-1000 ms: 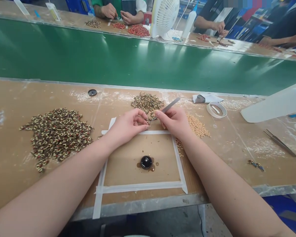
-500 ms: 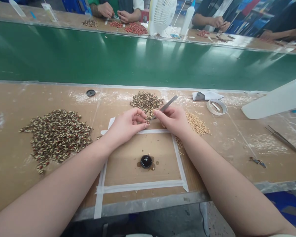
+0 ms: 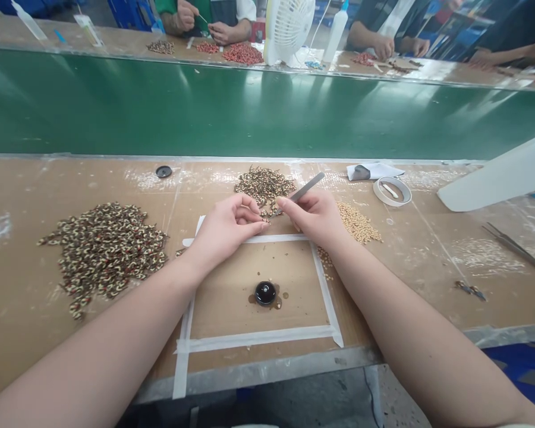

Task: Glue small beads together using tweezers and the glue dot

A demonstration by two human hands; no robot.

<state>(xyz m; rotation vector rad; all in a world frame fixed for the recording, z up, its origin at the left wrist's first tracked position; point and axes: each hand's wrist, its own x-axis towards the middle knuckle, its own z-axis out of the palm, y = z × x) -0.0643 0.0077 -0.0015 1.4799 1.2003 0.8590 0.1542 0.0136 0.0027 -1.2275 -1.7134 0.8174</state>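
My left hand [image 3: 234,224] pinches a small dark-and-cream piece [image 3: 266,220] between thumb and forefinger; its detail is too small to make out. My right hand [image 3: 314,217] is closed around metal tweezers [image 3: 307,188], their tips angled down towards the left fingertips. Just beyond both hands lies a small pile of dark-and-cream pieces [image 3: 264,183]. Beside my right hand spreads a heap of tan bead-like pieces [image 3: 359,223]. Nearer to me, inside a white tape frame [image 3: 258,342], sits a small round black dish [image 3: 265,293] of dark liquid with brown spots around it.
A larger heap of similar pieces with red spots [image 3: 109,249] lies left. Rightward are a tape roll [image 3: 392,192], a cloth [image 3: 374,172], spare tweezers [image 3: 515,246] and a white bottle [image 3: 494,178]. Across the green strip [image 3: 205,113], co-workers' hands work near a fan [image 3: 289,30].
My hands stay almost in place, with the tweezers still by the left fingertips. The view has shifted slightly. Across the strip, a co-worker's hand has risen with a thin stick.
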